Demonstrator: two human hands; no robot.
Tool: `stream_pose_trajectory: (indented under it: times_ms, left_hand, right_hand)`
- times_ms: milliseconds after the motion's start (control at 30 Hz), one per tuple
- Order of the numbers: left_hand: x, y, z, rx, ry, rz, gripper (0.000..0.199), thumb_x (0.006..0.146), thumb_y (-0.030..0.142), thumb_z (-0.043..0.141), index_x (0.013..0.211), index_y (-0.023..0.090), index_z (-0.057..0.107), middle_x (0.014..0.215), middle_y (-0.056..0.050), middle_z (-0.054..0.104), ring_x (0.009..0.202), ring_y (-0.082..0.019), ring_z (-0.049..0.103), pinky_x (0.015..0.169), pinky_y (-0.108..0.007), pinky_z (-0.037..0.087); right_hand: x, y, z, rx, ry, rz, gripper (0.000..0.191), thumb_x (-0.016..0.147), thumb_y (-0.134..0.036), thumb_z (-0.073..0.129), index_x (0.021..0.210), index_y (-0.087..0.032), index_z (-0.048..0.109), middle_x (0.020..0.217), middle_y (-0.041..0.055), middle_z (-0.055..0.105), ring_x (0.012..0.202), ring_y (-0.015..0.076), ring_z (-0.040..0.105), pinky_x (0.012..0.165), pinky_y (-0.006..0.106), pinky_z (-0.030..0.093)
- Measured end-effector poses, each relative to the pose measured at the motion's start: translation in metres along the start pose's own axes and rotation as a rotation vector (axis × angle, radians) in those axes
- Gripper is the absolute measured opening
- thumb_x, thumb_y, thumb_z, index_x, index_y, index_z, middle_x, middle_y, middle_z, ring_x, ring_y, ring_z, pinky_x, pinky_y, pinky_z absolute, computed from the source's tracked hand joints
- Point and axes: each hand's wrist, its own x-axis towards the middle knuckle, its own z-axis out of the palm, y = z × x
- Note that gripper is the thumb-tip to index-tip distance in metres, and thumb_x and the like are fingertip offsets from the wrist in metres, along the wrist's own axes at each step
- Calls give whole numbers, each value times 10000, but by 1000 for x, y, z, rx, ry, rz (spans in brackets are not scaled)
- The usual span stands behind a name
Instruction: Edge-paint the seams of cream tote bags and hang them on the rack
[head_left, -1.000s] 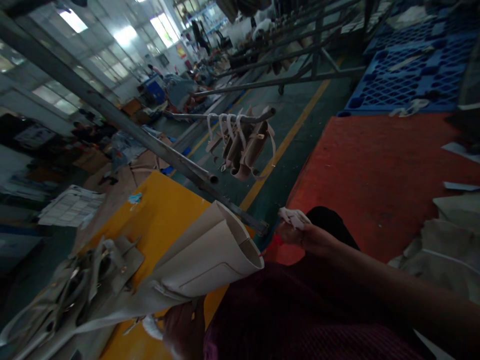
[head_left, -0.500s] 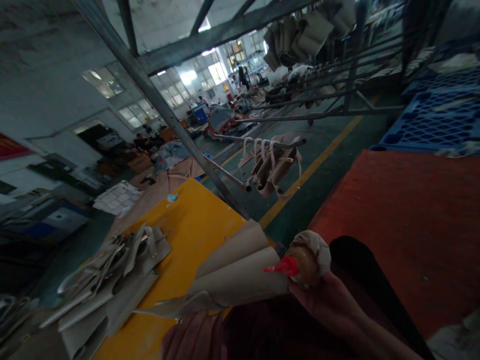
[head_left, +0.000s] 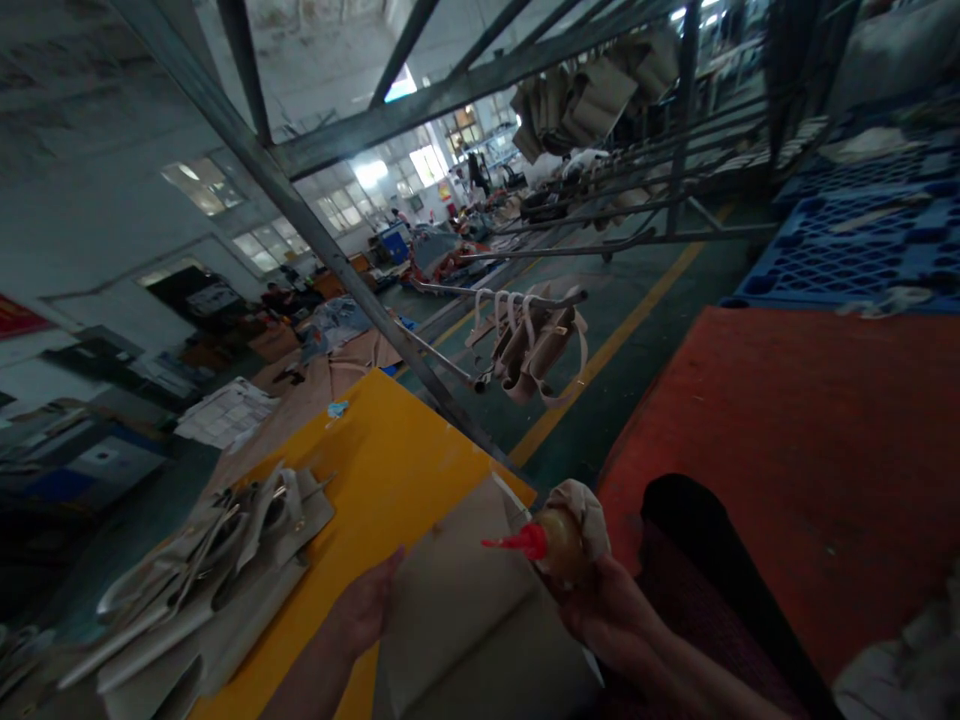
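Now, between my left hand (head_left: 361, 606), grip unclear, and right hand (head_left: 611, 612) clasping a round, red-nozzled amber bottle (head_left: 562, 545), the flat beige leathery panel (head_left: 457, 590) needs steadying.

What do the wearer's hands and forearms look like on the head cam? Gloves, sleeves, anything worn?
Left hand and right hand ungloved. Left forearm and right forearm bare, no sleeves in view. No watch or bracelet visible. Too dim and blurred to rule out rings.
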Motion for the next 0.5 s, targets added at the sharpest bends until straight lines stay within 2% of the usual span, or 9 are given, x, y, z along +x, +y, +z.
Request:
stream_pose_trajectory:
  times_ms: [67,100,167,233,333,433,500]
  left_hand:
    - [9,8,16,-98,23,-127,432,802,383,889,1155,142,826,830,-145,869,1078,-417,872,1015,-536,690]
    - [12,15,23,-134,63,-141,360,860,344,825,1154,137,825,805,-135,864,1093,-403,872,1034,-525,689]
    - [14,33,32,-196,148,-79,274,936,259,717,1155,136,823,765,-111,856,1081,-364,878,1047,-495,690]
    - [10,53,33,-229,179,-1,278,925,184,692,1164,123,823,778,-103,863,1082,-338,879,1056,-466,687]
    - [-1,76,20,-195,176,87,344,810,189,788,1145,134,842,882,-108,893,1141,-356,864,1046,-462,694]
    - [-10,87,-7,-66,246,235,397,682,332,916,1052,195,871,967,-106,906,1240,-418,824,1034,-478,704]
    - [-12,91,-28,23,321,361,400,644,422,951,990,238,872,982,-93,908,1308,-445,787,1037,-483,707]
  right_hand:
    - [-3,-6,5,-8,-21,21,219,843,-243,917,1033,-229,809,1076,81,880,1100,296,835,1067,456,676]
    - [-5,-10,7,-5,-23,21,255,833,-265,939,1046,-225,804,1078,85,879,1100,300,833,1066,468,676]
    - [-8,-22,9,11,-7,-14,297,828,-303,959,1062,-229,794,1066,81,876,1071,299,830,1066,506,677]
    - [-12,-38,9,32,20,-81,266,849,-296,933,1064,-253,783,1051,59,872,1055,296,827,1074,564,671]
    - [-16,-66,11,48,51,-200,221,890,-230,855,1092,-278,780,1089,52,868,1132,297,816,1116,596,648]
    - [-14,-94,10,7,88,-270,246,911,-228,813,1152,-270,787,1166,89,861,1192,324,802,1086,562,667]
    - [-9,-108,5,-53,86,-313,237,918,-228,796,1149,-278,789,1146,93,856,1150,332,807,1008,534,697]
